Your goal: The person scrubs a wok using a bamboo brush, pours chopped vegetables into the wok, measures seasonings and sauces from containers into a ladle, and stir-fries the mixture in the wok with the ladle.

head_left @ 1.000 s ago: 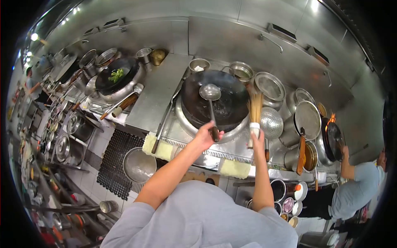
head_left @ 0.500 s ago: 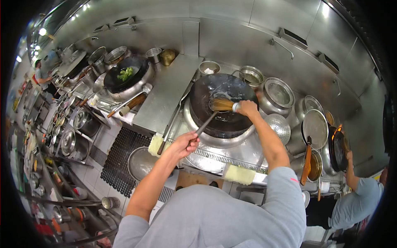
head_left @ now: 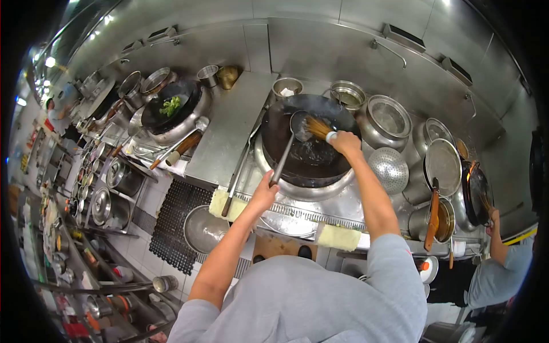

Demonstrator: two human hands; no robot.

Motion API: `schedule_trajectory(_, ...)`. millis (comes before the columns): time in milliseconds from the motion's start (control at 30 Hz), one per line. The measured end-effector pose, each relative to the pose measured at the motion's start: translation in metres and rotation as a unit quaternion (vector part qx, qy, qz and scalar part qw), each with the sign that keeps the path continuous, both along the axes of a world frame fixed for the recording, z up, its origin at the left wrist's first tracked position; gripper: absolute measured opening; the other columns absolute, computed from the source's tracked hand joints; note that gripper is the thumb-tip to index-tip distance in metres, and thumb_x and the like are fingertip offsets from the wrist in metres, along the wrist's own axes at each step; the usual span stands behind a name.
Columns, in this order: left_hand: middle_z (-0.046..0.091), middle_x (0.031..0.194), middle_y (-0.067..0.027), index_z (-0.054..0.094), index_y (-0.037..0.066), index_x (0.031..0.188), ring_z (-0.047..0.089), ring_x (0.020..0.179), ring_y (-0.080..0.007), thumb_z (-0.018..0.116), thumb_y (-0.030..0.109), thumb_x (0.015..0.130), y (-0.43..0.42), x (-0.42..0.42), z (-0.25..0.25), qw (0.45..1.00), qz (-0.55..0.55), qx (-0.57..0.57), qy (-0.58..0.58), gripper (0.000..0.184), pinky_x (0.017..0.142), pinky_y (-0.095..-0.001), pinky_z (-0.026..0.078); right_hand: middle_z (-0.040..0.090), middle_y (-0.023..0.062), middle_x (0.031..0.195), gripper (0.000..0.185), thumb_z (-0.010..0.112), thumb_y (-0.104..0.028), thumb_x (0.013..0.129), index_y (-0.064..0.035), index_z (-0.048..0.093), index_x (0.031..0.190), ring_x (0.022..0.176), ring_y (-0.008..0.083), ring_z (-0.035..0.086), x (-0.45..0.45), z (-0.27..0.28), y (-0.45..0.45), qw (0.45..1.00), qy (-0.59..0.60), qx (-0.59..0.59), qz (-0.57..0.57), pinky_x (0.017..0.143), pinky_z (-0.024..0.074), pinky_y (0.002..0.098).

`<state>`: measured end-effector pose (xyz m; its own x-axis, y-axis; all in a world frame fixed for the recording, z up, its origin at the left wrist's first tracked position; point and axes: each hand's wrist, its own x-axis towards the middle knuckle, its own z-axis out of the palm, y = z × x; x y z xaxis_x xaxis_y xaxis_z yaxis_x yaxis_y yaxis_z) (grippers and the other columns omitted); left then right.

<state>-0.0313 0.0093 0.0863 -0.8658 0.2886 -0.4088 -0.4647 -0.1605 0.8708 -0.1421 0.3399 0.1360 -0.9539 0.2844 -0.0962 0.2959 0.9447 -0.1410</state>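
A large dark wok (head_left: 311,168) with a little water in it sits on the steel burner ring before me. My left hand (head_left: 266,192) is closed around the long handle of a ladle (head_left: 280,166), whose bowl is inside the wok near its far side. My right hand (head_left: 345,143) grips a bamboo wok brush (head_left: 318,127) by its light-coloured bound end. Its bristles point left, at the right edge of the ladle's bowl. Left of the wok, a long-handled spatula (head_left: 239,171) lies on the stove.
Another wok (head_left: 150,117) at left holds green vegetables (head_left: 170,106). A perforated strainer (head_left: 389,170) and a lidded pot (head_left: 389,120) stand on the right. Yellowish cloths (head_left: 338,237) lie along the front edge. At far right, a co-worker's hand (head_left: 493,217) is beside another wok.
The ladle's bowl has swung up and away from me, its handle now steeper. The brush has shifted slightly up, with its bristles now beside the bowl. My view has moved a little.
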Motion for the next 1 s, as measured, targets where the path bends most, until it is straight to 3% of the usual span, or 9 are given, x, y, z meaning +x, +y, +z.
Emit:
schedule_trajectory(33,0.059,0.090,-0.0157,0.035,0.007,0.148,0.059,0.062,-0.0244,0.055,0.003,0.094,-0.019,-0.015,-0.024,0.930,-0.017,-0.227,0.290,0.058,0.048,-0.0377,0.048,0.074,0.0167,0.107,0.051,0.066,-0.044,0.089,-0.0084,0.065,0.125,0.095,0.0323,0.073,0.019,0.011,0.004,1.000,0.003,0.000,0.000,0.083,0.0571,0.0429)
schedule_trajectory(67,0.061,0.095,-0.0198,0.030,0.008,0.153,0.064,0.066,-0.0328,0.057,0.001,0.089,-0.038,-0.025,-0.037,0.731,-0.027,-0.422,0.536,0.070,0.055,-0.0447,0.053,0.073,0.0178,0.107,0.054,0.066,-0.046,0.089,-0.0095,0.062,0.129,0.100,0.0342,0.071,0.053,0.034,0.003,0.997,0.074,-0.030,-0.003,0.084,0.0559,0.0444)
schedule_trajectory(200,0.062,0.100,-0.0193,0.038,0.012,0.151,0.068,0.077,-0.0388,0.051,-0.005,0.084,-0.102,-0.023,0.042,0.574,-0.185,-0.630,0.489,0.070,0.069,-0.0472,0.056,0.072,0.0210,0.105,0.065,0.068,-0.051,0.087,-0.0131,0.055,0.138,0.101,0.0395,0.068,0.052,-0.001,-0.002,0.937,0.287,-0.112,0.164,0.084,0.0533,0.0484)
schedule_trajectory(300,0.061,0.095,-0.0155,0.040,0.022,0.152,0.068,0.076,-0.0366,0.050,-0.005,0.084,-0.134,-0.028,0.061,0.536,-0.212,-0.649,0.496,0.074,0.069,-0.0466,0.056,0.073,0.0200,0.099,0.060,0.070,-0.050,0.084,-0.0175,0.060,0.134,0.095,0.0385,0.070,0.030,0.022,-0.025,0.980,0.078,0.030,0.181,0.082,0.0551,0.0482)
schedule_trajectory(467,0.058,0.090,-0.0130,0.045,0.034,0.149,0.067,0.072,-0.0340,0.052,-0.002,0.084,-0.164,-0.030,0.071,0.527,-0.218,-0.663,0.484,0.074,0.065,-0.0450,0.055,0.074,0.0159,0.102,0.051,0.069,-0.046,0.084,-0.0204,0.067,0.128,0.086,0.0322,0.073,-0.008,0.057,-0.045,0.958,0.121,-0.042,0.256,0.075,0.0575,0.0440)
schedule_trajectory(633,0.060,0.091,-0.0124,0.047,0.032,0.147,0.066,0.076,-0.0332,0.053,0.000,0.087,-0.208,-0.030,0.065,0.537,-0.197,-0.671,0.471,0.069,0.069,-0.0458,0.054,0.070,0.0095,0.084,0.053,0.067,-0.045,0.086,-0.0180,0.060,0.131,0.060,0.0209,0.068,-0.051,-0.013,0.019,0.918,-0.285,-0.254,0.108,0.049,0.0543,0.0361)
schedule_trajectory(733,0.067,0.098,-0.0153,0.047,0.028,0.148,0.068,0.088,-0.0357,0.060,0.014,0.090,-0.209,-0.031,0.057,0.569,-0.196,-0.674,0.428,0.061,0.078,-0.0483,0.054,0.071,0.0131,0.097,0.060,0.072,-0.046,0.082,-0.0186,0.057,0.134,0.073,0.0262,0.071,0.009,0.009,0.057,0.928,-0.319,-0.163,0.103,0.059,0.0576,0.0418)
schedule_trajectory(900,0.072,0.100,-0.0191,0.061,0.018,0.127,0.068,0.096,-0.0393,0.066,0.041,0.090,-0.122,-0.071,-0.045,0.729,-0.181,-0.571,0.331,0.044,0.083,-0.0493,0.054,0.071,0.0174,0.112,0.067,0.073,-0.047,0.082,-0.0258,0.055,0.142,0.105,0.0340,0.068,0.106,0.076,0.043,0.981,-0.078,0.095,0.151,0.090,0.0544,0.0425)
schedule_trajectory(1000,0.072,0.098,-0.0167,0.063,0.017,0.121,0.069,0.093,-0.0386,0.066,0.038,0.091,-0.085,-0.056,-0.015,0.677,-0.128,-0.616,0.382,0.037,0.079,-0.0492,0.054,0.071,0.0175,0.113,0.069,0.070,-0.051,0.083,-0.0273,0.051,0.145,0.106,0.0368,0.067,0.143,0.072,0.042,0.991,0.092,-0.059,0.083,0.090,0.0542,0.0446)
